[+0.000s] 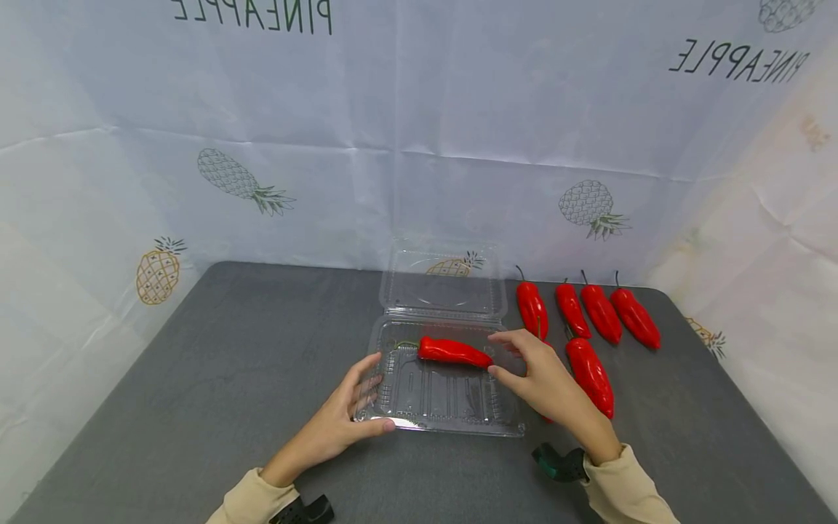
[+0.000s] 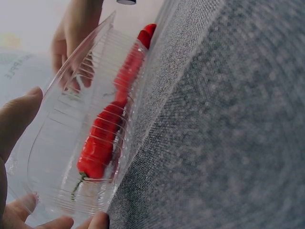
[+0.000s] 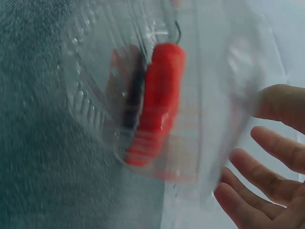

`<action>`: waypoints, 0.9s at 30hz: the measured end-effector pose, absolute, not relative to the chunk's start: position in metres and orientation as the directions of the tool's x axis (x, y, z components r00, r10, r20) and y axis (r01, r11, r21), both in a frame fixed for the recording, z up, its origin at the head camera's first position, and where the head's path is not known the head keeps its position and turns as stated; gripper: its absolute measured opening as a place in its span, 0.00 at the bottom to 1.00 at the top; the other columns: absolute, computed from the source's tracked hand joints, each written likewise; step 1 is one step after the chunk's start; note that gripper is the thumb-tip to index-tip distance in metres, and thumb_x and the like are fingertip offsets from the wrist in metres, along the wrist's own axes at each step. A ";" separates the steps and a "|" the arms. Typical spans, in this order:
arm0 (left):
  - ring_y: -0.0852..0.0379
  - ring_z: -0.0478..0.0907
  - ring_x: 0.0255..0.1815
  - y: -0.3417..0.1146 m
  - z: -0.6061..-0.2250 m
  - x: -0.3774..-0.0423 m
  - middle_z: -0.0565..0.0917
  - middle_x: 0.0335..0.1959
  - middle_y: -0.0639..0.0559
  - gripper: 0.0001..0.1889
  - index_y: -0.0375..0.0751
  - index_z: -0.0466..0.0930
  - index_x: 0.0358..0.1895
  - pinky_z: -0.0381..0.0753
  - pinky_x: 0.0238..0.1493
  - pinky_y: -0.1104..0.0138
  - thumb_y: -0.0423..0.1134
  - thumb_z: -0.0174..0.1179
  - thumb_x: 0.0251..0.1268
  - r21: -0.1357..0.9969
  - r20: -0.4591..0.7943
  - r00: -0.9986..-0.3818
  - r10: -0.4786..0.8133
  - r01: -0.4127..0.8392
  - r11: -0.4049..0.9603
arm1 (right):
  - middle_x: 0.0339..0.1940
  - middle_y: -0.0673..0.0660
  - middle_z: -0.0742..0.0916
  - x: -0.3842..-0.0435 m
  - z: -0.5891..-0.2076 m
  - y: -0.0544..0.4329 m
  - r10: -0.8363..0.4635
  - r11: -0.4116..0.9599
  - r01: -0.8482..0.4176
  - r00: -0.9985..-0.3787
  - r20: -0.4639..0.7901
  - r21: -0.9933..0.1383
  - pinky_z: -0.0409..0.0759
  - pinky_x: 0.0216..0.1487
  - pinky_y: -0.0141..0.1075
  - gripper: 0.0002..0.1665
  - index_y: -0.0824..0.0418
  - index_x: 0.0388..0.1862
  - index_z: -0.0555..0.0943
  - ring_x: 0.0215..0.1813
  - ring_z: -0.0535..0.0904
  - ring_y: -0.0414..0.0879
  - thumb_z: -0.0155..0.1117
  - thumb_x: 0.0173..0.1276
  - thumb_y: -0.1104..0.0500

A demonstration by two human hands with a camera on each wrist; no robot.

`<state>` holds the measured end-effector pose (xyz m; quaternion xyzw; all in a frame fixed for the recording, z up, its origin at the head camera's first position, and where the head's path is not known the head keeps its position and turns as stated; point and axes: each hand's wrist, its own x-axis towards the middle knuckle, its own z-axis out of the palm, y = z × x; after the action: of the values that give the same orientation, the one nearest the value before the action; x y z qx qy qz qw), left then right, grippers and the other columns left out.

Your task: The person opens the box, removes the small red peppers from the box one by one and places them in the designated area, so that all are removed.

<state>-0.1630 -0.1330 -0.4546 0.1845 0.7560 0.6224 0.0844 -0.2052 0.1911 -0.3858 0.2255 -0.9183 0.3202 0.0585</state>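
A clear plastic clamshell box (image 1: 452,426) lies on the table with its lid (image 1: 441,287) raised at the back. One red chili pepper (image 1: 452,351) rests inside across the far part of the tray, its green stem pointing left. My left hand (image 1: 337,415) holds the box's near-left corner, thumb at the front rim and fingers along the left side. Over the box's right side is my right hand (image 1: 540,375), thumb and fingers spread, holding nothing. Its thumb is close to the pepper's tip. In the right wrist view, these fingers (image 3: 274,174) stand apart beside the box.
To the right of the box lie several more red peppers, among them a near one (image 1: 591,375) beside my right wrist and one (image 1: 633,318) at the far right. My right hand partly covers others. A white pineapple-print cloth (image 1: 393,109) hangs behind the grey table (image 1: 262,349).
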 end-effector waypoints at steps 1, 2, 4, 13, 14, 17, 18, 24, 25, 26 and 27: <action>0.33 0.56 0.77 -0.133 -0.455 -0.163 0.48 0.81 0.39 0.52 0.41 0.44 0.79 0.64 0.73 0.49 0.38 0.72 0.58 0.973 0.101 -0.918 0.383 0.172 0.156 | 0.56 0.60 0.83 -0.206 -0.387 0.189 -0.382 0.692 -0.451 -0.891 0.245 -0.564 0.82 0.57 0.54 0.26 0.64 0.60 0.77 0.56 0.81 0.58 0.72 0.62 0.63; 0.34 0.56 0.78 -0.133 -0.455 -0.163 0.48 0.81 0.39 0.52 0.41 0.44 0.79 0.64 0.73 0.49 0.38 0.72 0.57 0.973 0.096 -0.919 0.382 0.167 0.157 | 0.56 0.61 0.83 -0.207 -0.388 0.187 -0.386 0.690 -0.450 -0.891 0.238 -0.567 0.82 0.57 0.54 0.26 0.63 0.60 0.78 0.56 0.81 0.58 0.72 0.62 0.62; 0.35 0.56 0.78 -0.133 -0.455 -0.162 0.48 0.81 0.40 0.52 0.42 0.44 0.79 0.64 0.73 0.50 0.38 0.72 0.57 0.974 0.097 -0.919 0.383 0.167 0.155 | 0.55 0.61 0.83 -0.208 -0.390 0.183 -0.390 0.686 -0.444 -0.893 0.223 -0.577 0.82 0.57 0.55 0.26 0.63 0.60 0.78 0.56 0.81 0.58 0.72 0.62 0.62; 0.35 0.56 0.78 -0.134 -0.455 -0.162 0.47 0.81 0.40 0.53 0.43 0.44 0.79 0.64 0.73 0.51 0.39 0.72 0.57 0.976 0.101 -0.917 0.386 0.168 0.142 | 0.56 0.60 0.83 -0.214 -0.397 0.170 -0.423 0.679 -0.450 -0.886 0.193 -0.580 0.83 0.56 0.53 0.27 0.62 0.60 0.78 0.55 0.81 0.55 0.72 0.62 0.62; 0.35 0.56 0.78 -0.134 -0.455 -0.162 0.47 0.81 0.40 0.53 0.43 0.44 0.79 0.64 0.73 0.51 0.39 0.72 0.57 0.976 0.100 -0.917 0.385 0.167 0.143 | 0.56 0.59 0.83 -0.215 -0.398 0.169 -0.428 0.681 -0.454 -0.884 0.190 -0.575 0.84 0.56 0.52 0.26 0.61 0.60 0.78 0.55 0.81 0.55 0.72 0.62 0.62; 0.35 0.56 0.78 -0.134 -0.455 -0.162 0.48 0.81 0.40 0.53 0.43 0.44 0.79 0.64 0.73 0.50 0.38 0.72 0.57 0.975 0.100 -0.919 0.382 0.166 0.145 | 0.56 0.57 0.83 -0.219 -0.400 0.164 -0.440 0.690 -0.460 -0.880 0.182 -0.558 0.83 0.57 0.51 0.27 0.61 0.60 0.78 0.57 0.80 0.53 0.73 0.62 0.61; 0.35 0.56 0.78 -0.134 -0.455 -0.163 0.48 0.81 0.40 0.53 0.43 0.44 0.79 0.64 0.73 0.50 0.38 0.73 0.57 0.976 0.098 -0.919 0.382 0.165 0.145 | 0.57 0.57 0.83 -0.220 -0.401 0.162 -0.444 0.694 -0.462 -0.879 0.177 -0.553 0.83 0.58 0.50 0.27 0.61 0.60 0.78 0.57 0.80 0.52 0.73 0.61 0.61; 0.35 0.56 0.78 -0.134 -0.453 -0.163 0.47 0.81 0.41 0.53 0.43 0.44 0.79 0.64 0.73 0.51 0.39 0.73 0.56 0.977 0.089 -0.920 0.382 0.155 0.145 | 0.59 0.56 0.82 -0.226 -0.404 0.152 -0.458 0.718 -0.465 -0.876 0.152 -0.519 0.81 0.61 0.52 0.27 0.59 0.59 0.78 0.60 0.78 0.52 0.74 0.60 0.60; 0.35 0.56 0.78 -0.134 -0.453 -0.163 0.47 0.81 0.40 0.53 0.43 0.44 0.79 0.64 0.73 0.50 0.39 0.73 0.56 0.977 0.091 -0.920 0.382 0.157 0.146 | 0.59 0.56 0.82 -0.226 -0.404 0.151 -0.460 0.721 -0.468 -0.875 0.152 -0.511 0.81 0.62 0.52 0.27 0.59 0.59 0.79 0.60 0.78 0.52 0.74 0.60 0.60; 0.34 0.56 0.78 -0.134 -0.453 -0.163 0.47 0.81 0.40 0.53 0.42 0.44 0.79 0.64 0.73 0.50 0.38 0.73 0.57 0.976 0.091 -0.919 0.383 0.159 0.148 | 0.59 0.56 0.82 -0.227 -0.405 0.149 -0.462 0.724 -0.471 -0.874 0.153 -0.504 0.80 0.62 0.52 0.27 0.59 0.59 0.79 0.60 0.78 0.52 0.74 0.60 0.60; 0.34 0.56 0.78 -0.134 -0.453 -0.163 0.48 0.81 0.39 0.52 0.42 0.45 0.79 0.64 0.73 0.50 0.38 0.72 0.57 0.976 0.091 -0.920 0.382 0.158 0.149 | 0.59 0.57 0.81 -0.227 -0.405 0.148 -0.464 0.726 -0.475 -0.872 0.155 -0.498 0.80 0.62 0.52 0.27 0.59 0.59 0.79 0.61 0.77 0.53 0.74 0.60 0.60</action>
<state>-0.1634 -0.1338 -0.4534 0.1792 0.7527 0.6272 0.0892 -0.2269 0.1481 -0.4048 0.2526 -0.9289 0.2707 0.0098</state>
